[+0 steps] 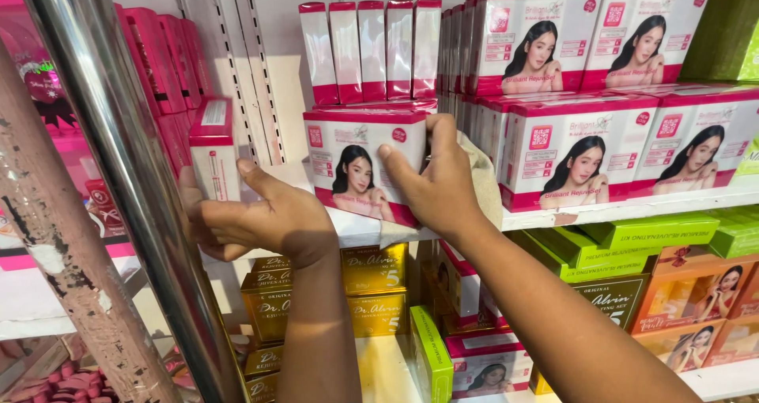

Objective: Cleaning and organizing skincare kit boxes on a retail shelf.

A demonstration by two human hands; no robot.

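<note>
Shelf stocking in hand, by judgement at the straightening stage. Found right hand [439, 185] wrapped over the top right corner of the front box [352, 162], thumb on its face, fingers gone behind it. Found that box upright at the shelf [356, 230] edge, below a row of narrow boxes [371, 47] and just left of the stacked boxes [577, 146]. Noted a beige cloth [484, 174] pinned between right hand and stack. Found left hand [261, 221] closed round the foot of a slim box [212, 146], thumb in front, fingers behind, that box upright and a little apart from the front box.

Judged that any shift of the front box calls for a level slide along the shelf, with care not to drag the cloth or nudge the stack.

Hidden or unclear: right fingertips and the rear of both held boxes; cannot tell how far back either sits. Left fingers partly masked by the metal pole [118, 174]. Lower gold boxes [371, 276] cut by the forearms. Green boxes [656, 230] cropped at the right edge.
</note>
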